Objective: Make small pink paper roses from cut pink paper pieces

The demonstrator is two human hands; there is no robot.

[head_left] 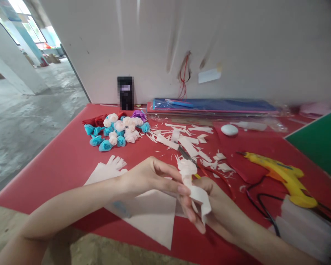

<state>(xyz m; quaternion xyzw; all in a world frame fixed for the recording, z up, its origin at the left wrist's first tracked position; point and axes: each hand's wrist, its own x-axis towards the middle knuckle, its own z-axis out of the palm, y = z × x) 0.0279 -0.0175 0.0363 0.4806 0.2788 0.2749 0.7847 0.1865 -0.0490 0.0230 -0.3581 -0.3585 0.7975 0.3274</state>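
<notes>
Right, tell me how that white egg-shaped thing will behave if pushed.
The white egg-shaped thing would likely roll, given its rounded sides, probably wobbling, being oval. Its smooth-looking surface may feel slippery.

passable strip along the left edge of the red table (52, 162), paper flowers (119, 126) crowding the far left corner, scissors (186, 153) and white scraps (189, 147) blocking the middle, glue gun (288, 176) and black cord (274, 222) barring the right side, wrapped packs (223, 105) lining the far edge
</notes>
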